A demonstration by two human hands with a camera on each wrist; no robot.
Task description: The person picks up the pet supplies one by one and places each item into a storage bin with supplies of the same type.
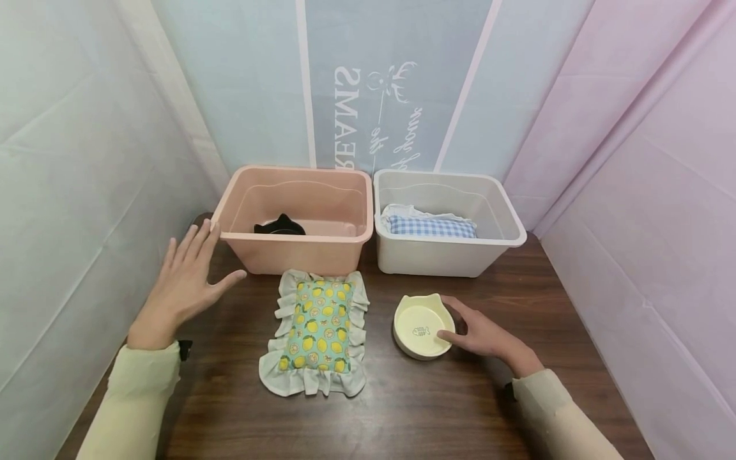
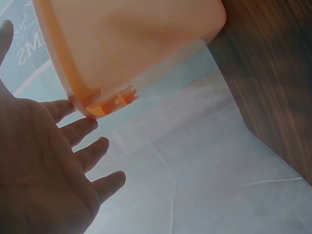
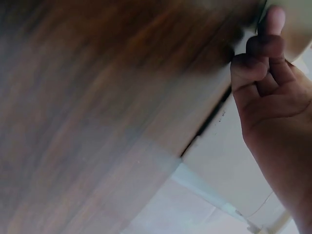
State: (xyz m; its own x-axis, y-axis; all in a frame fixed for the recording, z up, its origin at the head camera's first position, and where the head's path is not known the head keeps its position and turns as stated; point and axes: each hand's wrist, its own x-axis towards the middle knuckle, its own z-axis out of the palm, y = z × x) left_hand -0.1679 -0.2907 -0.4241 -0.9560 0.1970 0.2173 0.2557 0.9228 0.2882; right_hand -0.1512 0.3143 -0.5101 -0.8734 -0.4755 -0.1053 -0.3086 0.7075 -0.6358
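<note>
My right hand holds a pale yellow cat-eared bowl by its right side, thumb over the rim and fingers round the outside. A fish drawing marks the bowl's inside. In the right wrist view the fingers are curled against the bowl's pale side at the upper corner. My left hand is spread, its fingertips right at the left rim of the pink bin. The left wrist view shows those straight fingers beside the bin's corner. Between the hands lies a lemon-print cushion with a white ruffle.
Inside the pink bin sits a black cat-eared bowl. A white bin stands right beside it, holding a blue checked cushion with a white ruffle. Fabric walls enclose the dark wooden table at the sides and back.
</note>
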